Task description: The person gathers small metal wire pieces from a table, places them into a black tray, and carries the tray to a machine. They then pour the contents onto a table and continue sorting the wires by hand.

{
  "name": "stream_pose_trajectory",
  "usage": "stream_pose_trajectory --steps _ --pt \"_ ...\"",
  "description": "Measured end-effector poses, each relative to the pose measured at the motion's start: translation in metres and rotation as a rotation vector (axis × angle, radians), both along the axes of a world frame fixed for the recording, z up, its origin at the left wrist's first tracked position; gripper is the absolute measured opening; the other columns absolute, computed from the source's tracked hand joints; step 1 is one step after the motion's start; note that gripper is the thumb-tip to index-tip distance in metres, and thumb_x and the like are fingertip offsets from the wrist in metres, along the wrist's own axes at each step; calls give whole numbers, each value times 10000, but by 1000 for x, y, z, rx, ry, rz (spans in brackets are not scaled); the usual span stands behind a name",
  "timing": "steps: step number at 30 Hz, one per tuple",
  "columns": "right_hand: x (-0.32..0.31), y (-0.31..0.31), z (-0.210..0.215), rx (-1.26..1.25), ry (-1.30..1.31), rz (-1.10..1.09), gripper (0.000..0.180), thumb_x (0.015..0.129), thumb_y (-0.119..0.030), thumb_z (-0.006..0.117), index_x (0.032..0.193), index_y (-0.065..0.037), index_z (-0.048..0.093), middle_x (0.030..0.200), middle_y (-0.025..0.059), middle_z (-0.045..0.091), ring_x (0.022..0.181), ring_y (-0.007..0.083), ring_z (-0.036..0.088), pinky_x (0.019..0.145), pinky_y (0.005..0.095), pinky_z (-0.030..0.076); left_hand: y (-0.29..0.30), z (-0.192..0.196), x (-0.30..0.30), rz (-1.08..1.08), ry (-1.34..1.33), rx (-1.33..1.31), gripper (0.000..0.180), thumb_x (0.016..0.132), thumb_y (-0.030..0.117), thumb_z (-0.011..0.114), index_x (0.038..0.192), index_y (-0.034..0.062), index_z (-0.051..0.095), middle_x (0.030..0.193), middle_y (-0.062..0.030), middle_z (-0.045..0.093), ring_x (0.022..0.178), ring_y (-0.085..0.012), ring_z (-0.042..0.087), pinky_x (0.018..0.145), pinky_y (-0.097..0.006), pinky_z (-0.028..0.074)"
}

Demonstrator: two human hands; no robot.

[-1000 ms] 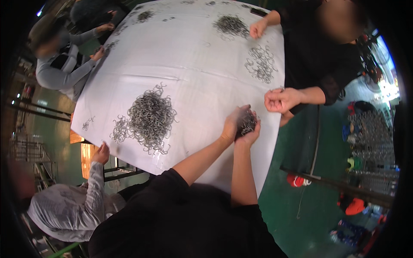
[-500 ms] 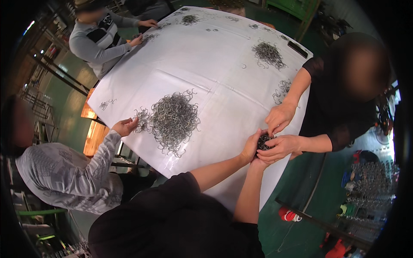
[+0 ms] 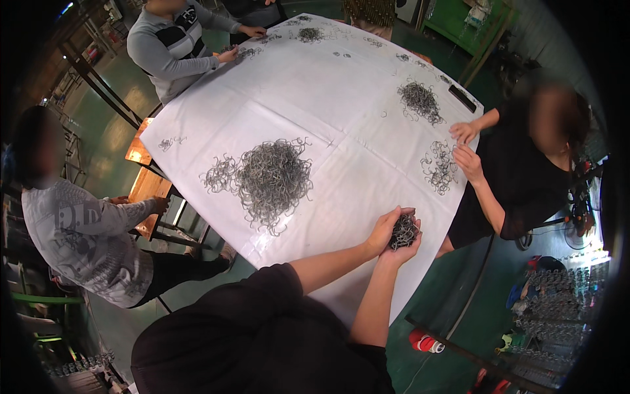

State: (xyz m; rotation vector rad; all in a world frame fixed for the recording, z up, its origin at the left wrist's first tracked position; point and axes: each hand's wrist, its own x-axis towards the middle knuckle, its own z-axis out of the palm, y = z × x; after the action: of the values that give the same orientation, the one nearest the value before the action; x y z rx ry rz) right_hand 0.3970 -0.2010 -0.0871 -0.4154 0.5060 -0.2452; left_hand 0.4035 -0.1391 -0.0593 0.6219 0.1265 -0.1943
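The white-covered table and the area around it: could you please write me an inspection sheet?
Surface: large table under a white sheet, with an orange wooden edge bare at the left.
Job's things: clump of tangled grey wire hooks cupped between both hands; big pile of grey wire hooks mid-table.
Clutter: smaller hook piles near the far right and far end; loose hooks scattered.
Hands: left hand and right hand closed around the clump.
Cables: dark cable running down past the table edge.
Surroundings: green floor; three other people seated at the table; racks of hooks at lower right.
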Motion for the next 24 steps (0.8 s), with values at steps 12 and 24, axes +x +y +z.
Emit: stream_pose_trajectory --steps 12,24 --pt "-19 27 22 24 -203 115 314 941 -261 428 1102 -40 581 1093 106 614 1019 250 600 907 391 493 23 9 -29 75 -69 150 365 985 278 457 1213 17 568 1046 -78 627 951 -140 593 879 -288 475" --pt "-69 76 50 -267 -209 -136 246 922 -187 491 1053 -24 621 1033 73 637 963 166 598 878 291 473 58 37 -69 -28 -201 62 397 982 265 396 1221 -11 552 1115 -129 606 1011 -220 590 902 -341 474"
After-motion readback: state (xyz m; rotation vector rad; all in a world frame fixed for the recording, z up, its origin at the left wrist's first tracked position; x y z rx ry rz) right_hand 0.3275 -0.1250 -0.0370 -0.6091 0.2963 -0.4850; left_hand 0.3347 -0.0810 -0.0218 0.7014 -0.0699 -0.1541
